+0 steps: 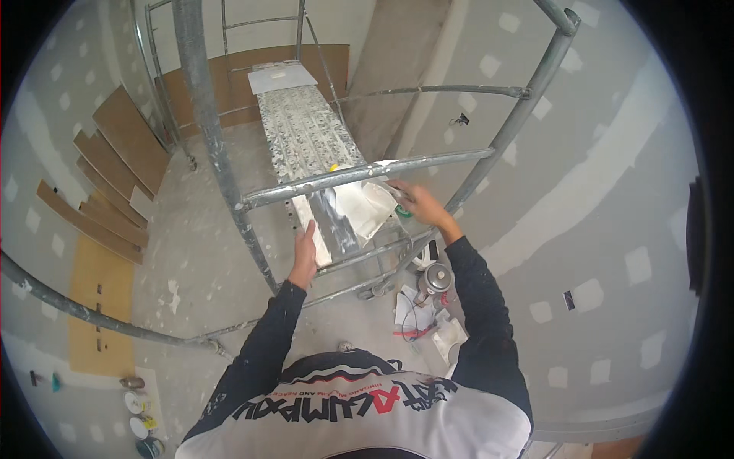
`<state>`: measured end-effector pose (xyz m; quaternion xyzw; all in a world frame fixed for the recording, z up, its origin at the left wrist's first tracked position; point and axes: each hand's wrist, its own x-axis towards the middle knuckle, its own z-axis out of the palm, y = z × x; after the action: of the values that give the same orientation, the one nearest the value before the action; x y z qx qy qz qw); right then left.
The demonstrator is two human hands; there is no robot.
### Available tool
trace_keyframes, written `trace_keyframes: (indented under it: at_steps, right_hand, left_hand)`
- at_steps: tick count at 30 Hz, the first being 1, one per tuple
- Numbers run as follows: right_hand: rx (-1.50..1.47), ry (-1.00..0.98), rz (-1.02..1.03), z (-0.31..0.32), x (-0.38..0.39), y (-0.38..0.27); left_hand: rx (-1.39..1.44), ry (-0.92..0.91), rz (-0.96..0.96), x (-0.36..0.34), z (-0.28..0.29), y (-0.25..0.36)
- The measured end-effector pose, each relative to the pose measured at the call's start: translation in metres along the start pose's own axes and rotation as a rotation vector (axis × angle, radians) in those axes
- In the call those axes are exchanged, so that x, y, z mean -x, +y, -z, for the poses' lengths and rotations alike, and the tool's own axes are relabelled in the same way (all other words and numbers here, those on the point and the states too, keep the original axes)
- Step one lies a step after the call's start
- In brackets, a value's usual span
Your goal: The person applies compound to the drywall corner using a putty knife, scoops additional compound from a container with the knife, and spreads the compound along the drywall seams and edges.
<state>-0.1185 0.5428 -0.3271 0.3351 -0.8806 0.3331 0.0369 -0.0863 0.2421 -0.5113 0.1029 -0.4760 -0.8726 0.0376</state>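
My left hand (303, 258) grips the near end of a long white-edged strip with a grey metal face, which looks like a wide finishing blade (315, 233). My right hand (422, 205) is closed around the handle of a flat tool, seemingly a trowel (394, 191). Between the hands lies a pale, roughly square patch of white compound (363, 210), next to the grey face of the blade. A scaffold rail (367, 176) crosses just in front and covers part of both tools. Where the trowel's blade ends in the white mass, I cannot make out.
A spattered scaffold plank (306, 126) stretches away beyond the rail, with a white sheet (281, 76) at its far end. Scaffold tubes (206, 99) stand around me. Below right are a grey canister (436, 278) and papers. Brown boards (130, 141) lean on the left wall.
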Motion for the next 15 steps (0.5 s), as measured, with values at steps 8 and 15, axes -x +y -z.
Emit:
trace_keyframes:
  at_steps: [8, 15]
  right_hand:
    - [-0.136, 0.141, -0.035, -0.013, 0.011, -0.052]
    - [0.058, 0.194, 0.141, -0.032, 0.021, -0.034]
  left_hand:
    - [0.203, -0.211, 0.072, -0.098, -0.042, -0.011]
    - [0.311, -0.389, 0.311, -0.089, -0.056, 0.007]
